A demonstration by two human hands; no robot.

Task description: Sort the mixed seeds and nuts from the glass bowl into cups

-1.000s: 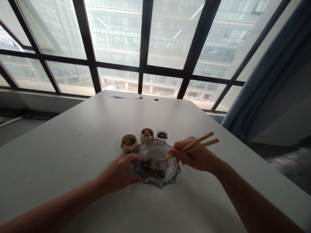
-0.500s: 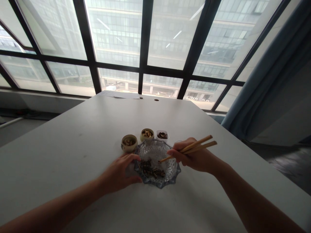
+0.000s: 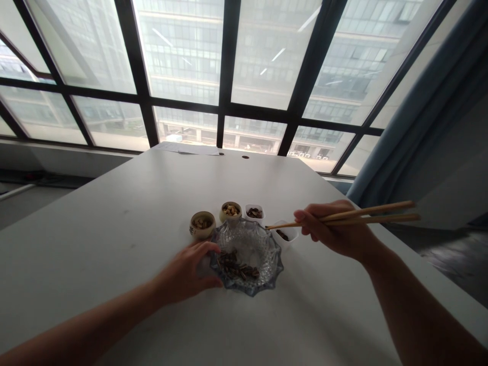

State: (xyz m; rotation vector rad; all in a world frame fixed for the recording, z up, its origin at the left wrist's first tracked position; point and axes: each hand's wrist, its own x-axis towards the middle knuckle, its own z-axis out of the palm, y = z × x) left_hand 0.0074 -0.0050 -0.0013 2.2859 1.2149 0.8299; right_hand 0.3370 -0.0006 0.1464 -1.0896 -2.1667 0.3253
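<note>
A scalloped glass bowl (image 3: pixel 269 254) holds dark seeds (image 3: pixel 238 267) on its left side. My left hand (image 3: pixel 192 269) rests against the bowl's left rim, thumb and fingers apart around the edge. Gripped in my right hand (image 3: pixel 331 226) is a pair of wooden chopsticks (image 3: pixel 373 213). Their tips are near the bowl's upper right rim, beside a small white dish (image 3: pixel 293 235) with a few dark pieces. Whether the tips hold something small, I cannot tell.
Behind the bowl stand a cream cup (image 3: pixel 200 233) of brownish pieces, another cup (image 3: pixel 229 217) of pale pieces and a white square dish (image 3: pixel 254 208) of dark pieces. Paper (image 3: pixel 198 150) lies at the table's (image 3: pixel 152 203) far edge.
My right hand and the chopsticks have moved right and slightly up, out of the bowl's middle, uncovering the small white dish. My left hand has stayed in place.
</note>
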